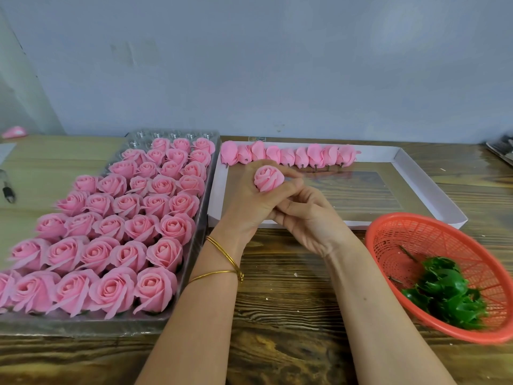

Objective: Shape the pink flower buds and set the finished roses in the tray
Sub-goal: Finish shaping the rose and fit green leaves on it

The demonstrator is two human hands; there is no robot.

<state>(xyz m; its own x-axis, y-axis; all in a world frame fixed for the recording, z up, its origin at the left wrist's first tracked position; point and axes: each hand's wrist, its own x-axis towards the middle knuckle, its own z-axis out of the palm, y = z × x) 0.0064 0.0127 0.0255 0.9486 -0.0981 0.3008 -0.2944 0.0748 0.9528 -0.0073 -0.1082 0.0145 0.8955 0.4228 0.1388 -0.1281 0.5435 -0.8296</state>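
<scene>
My left hand [251, 200] holds one pink flower bud [268, 178] upright over the near left corner of the white tray [433, 187]. My right hand [308, 218] is cupped under it, its fingers touching the base of the bud and the left hand. Along the far edge of the white tray lies a row of several finished roses [291, 155] on their sides, stems pointing toward me. To the left, a clear plastic tray [166, 320] is packed with several rows of open pink roses [111, 223].
A red plastic basket [416, 226] with green leaf calyxes [447, 293] stands at the right on the dark wooden table [288, 301]. A pen [7, 187] and a pink object [15, 132] lie at the far left. A grey wall rises behind.
</scene>
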